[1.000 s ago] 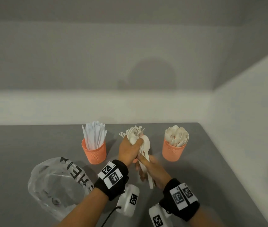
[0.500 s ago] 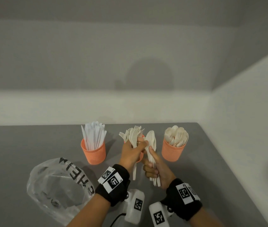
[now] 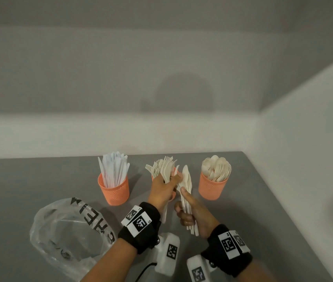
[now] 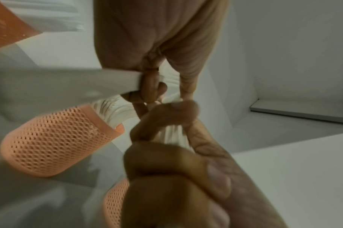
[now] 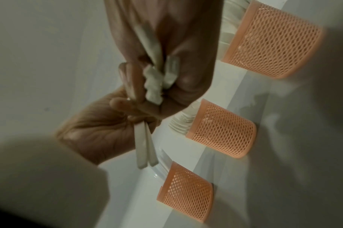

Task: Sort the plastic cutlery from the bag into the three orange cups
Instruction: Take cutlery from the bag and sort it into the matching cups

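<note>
Hands separated, cutlery split between them

A second ago both hands clasped one bundle in front of the middle cup; now the left hand (image 3: 162,190) holds two forks (image 3: 166,173) by the necks, handles hanging toward the near table edge, while the right hand (image 3: 194,214) has drawn back toward that edge gripping the remaining bundle (image 3: 187,187), tips upright. The right index finger, earlier curled, now lies extended along the bundle. The two hands touch only at the fingertips.
</note>
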